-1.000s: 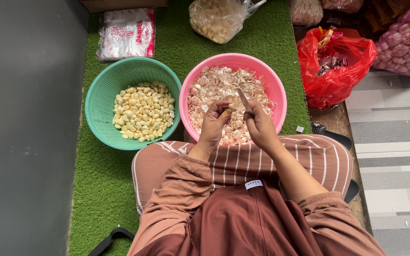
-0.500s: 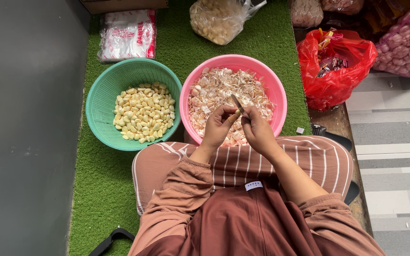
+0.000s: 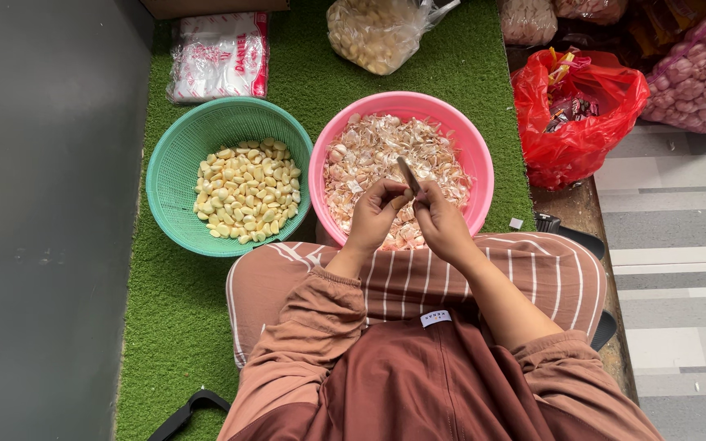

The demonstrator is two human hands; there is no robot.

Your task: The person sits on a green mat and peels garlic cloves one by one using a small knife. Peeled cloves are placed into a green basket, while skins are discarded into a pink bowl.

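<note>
A strip of green artificial turf point(image 3: 181, 310) covers the floor, with a dark grey surface point(image 3: 42, 245) to its left and pale striped tiles point(image 3: 680, 269) to its right. The person sits at the bottom edge, their brown top and striped trousers cut off by the frame.

2 basins sit side by side on the turf, rims almost touching. The teal mesh basket point(image 3: 175, 163) on the left holds a heap of peeled yellow garlic cloves point(image 3: 245, 189). The pink basin point(image 3: 467, 139) on the right holds papery garlic skins and unpeeled pieces point(image 3: 369, 155).

Along the top, a clear bag of peeled cloves point(image 3: 373, 31) and a white printed packet point(image 3: 218, 55) are partly cropped. A red plastic bag point(image 3: 578, 122) sits at the right, and beyond it a pink net sack of garlic bulbs point(image 3: 700, 73) runs out of view. A black strap point(image 3: 185, 412) lies at the lower left, half hidden.

Both hands meet over the near part of the pink basin. The left hand point(image 3: 376, 214) has its fingers curled narrowly, pinching something between thumb and fingertips; that piece is too small and too covered to identify. The right hand point(image 3: 441, 222) is closed around a small knife, whose handle is hidden in the fist. Only the blade point(image 3: 408, 175) shows, angled up and away, rising between the 2 hands just beside the left fingertips.
</note>
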